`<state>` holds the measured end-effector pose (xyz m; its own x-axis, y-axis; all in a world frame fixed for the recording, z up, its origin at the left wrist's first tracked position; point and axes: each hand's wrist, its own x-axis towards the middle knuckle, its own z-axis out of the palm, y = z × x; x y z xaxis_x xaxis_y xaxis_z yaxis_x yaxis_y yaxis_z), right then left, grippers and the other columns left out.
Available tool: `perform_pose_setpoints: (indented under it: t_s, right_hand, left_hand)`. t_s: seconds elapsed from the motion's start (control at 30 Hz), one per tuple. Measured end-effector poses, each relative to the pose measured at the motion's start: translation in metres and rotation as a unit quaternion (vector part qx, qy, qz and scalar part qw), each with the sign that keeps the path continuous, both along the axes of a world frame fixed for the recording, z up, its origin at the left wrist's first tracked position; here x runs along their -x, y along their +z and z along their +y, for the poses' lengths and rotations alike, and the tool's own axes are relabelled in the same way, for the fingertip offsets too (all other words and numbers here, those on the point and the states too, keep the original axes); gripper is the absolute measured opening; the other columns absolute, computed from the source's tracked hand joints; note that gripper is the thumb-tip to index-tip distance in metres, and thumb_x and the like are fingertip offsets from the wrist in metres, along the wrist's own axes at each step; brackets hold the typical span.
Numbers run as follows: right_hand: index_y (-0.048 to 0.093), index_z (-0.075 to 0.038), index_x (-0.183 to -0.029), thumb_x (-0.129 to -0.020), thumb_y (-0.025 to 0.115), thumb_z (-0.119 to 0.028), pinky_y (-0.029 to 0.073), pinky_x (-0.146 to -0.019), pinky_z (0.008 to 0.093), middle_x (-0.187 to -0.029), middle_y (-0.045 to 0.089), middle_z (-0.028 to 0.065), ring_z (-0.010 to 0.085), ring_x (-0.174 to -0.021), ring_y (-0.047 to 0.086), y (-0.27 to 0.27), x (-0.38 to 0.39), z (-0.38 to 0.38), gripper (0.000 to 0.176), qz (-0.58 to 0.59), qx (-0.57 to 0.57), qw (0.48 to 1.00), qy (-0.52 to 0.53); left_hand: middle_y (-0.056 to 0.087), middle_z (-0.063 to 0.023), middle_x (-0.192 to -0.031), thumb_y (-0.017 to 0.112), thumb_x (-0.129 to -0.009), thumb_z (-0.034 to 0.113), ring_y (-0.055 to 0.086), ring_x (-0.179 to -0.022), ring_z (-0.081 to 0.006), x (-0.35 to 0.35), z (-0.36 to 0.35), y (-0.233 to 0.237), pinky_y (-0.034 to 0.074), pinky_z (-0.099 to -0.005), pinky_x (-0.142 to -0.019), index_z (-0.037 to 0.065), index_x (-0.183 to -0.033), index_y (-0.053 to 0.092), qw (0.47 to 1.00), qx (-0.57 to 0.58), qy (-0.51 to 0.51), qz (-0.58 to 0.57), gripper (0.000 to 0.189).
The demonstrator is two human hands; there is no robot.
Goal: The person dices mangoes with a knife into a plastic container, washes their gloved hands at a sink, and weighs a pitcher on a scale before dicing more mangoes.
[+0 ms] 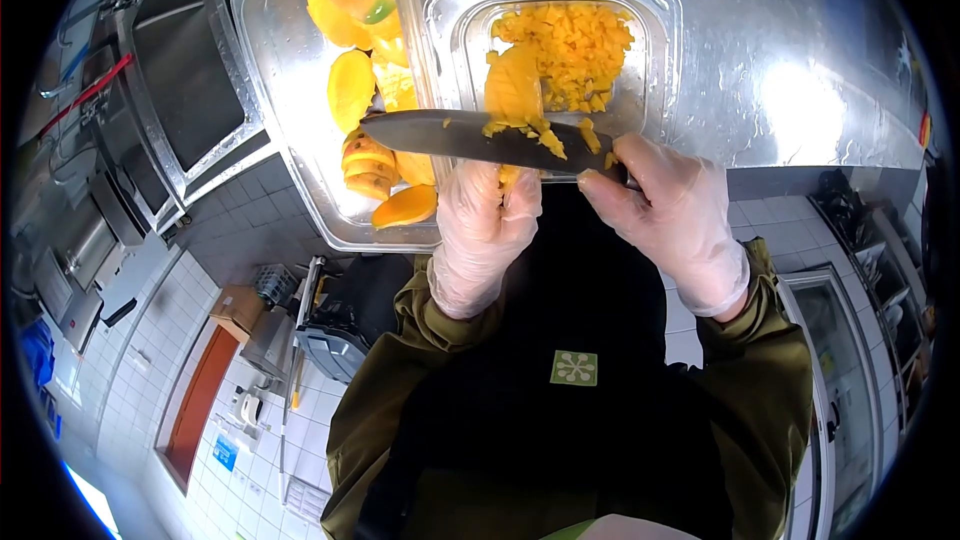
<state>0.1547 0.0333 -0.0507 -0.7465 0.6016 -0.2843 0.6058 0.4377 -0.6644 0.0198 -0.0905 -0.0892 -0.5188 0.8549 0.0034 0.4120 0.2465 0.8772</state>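
My right hand (672, 208), in a clear glove, is closed around the handle of a large knife (445, 136). Its blade points left and lies across the near side of a peeled mango piece (514, 82), with cut bits clinging to the steel. Below the blade, my gloved left hand (482, 225) is closed on the near end of this mango piece; the blade partly hides the grip. Beneath the mango is a clear plastic container (655, 50), holding a heap of diced mango (580, 45).
On the left stands a larger clear tub (285, 70) with several peeled mango pieces (351, 90), one showing a green patch. Both containers rest on a shiny metal counter (760, 60), whose near edge runs close to my body. A dark bin (335, 352) stands on the floor at lower left.
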Motion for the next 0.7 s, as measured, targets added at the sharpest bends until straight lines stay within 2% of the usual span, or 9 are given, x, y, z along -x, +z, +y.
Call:
perform_pose_setpoints:
  t_s: [0.2, 0.4, 0.5, 0.67, 0.7]
  right_hand:
    - [0.049, -0.006, -0.074, -0.076, 0.067, -0.029, 0.041, -0.044, 0.0344, -0.058, 0.053, 0.0092, 0.0293, -0.051, 0.055, -0.005, 0.010, -0.001, 0.028, -0.006, -0.019, 1.000, 0.006]
    - [0.049, -0.008, -0.073, -0.077, 0.065, -0.033, 0.041, -0.043, 0.0350, -0.057, 0.052, 0.0087, 0.0289, -0.049, 0.054, -0.010, 0.021, -0.003, 0.030, -0.003, -0.033, 0.999, 0.006]
    - [0.049, -0.008, -0.072, -0.077, 0.065, -0.035, 0.041, -0.042, 0.0352, -0.057, 0.051, 0.0086, 0.0289, -0.049, 0.054, -0.011, 0.024, -0.004, 0.031, -0.004, -0.049, 0.999, 0.006]
    - [0.049, -0.008, -0.072, -0.078, 0.064, -0.035, 0.041, -0.041, 0.0351, -0.055, 0.051, 0.0089, 0.0290, -0.047, 0.054, -0.013, 0.026, -0.004, 0.032, -0.039, -0.080, 0.996, 0.000]
    - [0.049, -0.007, -0.072, -0.078, 0.063, -0.035, 0.040, -0.040, 0.0351, -0.055, 0.051, 0.0091, 0.0290, -0.047, 0.054, -0.016, 0.027, 0.000, 0.031, -0.046, -0.087, 0.995, -0.011]
  left_hand:
    - [0.060, -0.0169, -0.084, 0.058, -0.078, 0.006, 0.060, -0.073, -0.0353, -0.002, 0.007, 0.003, 0.049, -0.0366, -0.065, 0.001, -0.106, 0.053, 1.000, -0.004, -0.003, 0.015, 0.029]
    - [0.055, -0.0153, -0.073, 0.059, -0.078, 0.007, 0.057, -0.064, -0.0355, -0.001, 0.006, 0.005, 0.047, -0.0381, -0.056, 0.002, -0.088, 0.052, 0.999, 0.023, -0.013, 0.031, 0.013]
    - [0.054, -0.0151, -0.072, 0.060, -0.078, 0.007, 0.055, -0.063, -0.0359, -0.005, 0.007, 0.008, 0.045, -0.0389, -0.055, 0.003, -0.085, 0.050, 0.998, 0.016, -0.026, 0.046, 0.012]
    - [0.055, -0.0183, -0.080, 0.059, -0.076, 0.004, 0.056, -0.065, -0.0363, -0.010, 0.003, 0.008, 0.047, -0.0384, -0.057, 0.001, -0.087, 0.049, 0.996, 0.029, -0.046, 0.068, 0.015]
    - [0.056, -0.0197, -0.085, 0.058, -0.075, 0.004, 0.057, -0.067, -0.0361, -0.011, 0.004, 0.010, 0.048, -0.0374, -0.058, 0.000, -0.089, 0.049, 0.997, 0.015, -0.066, 0.024, 0.017]
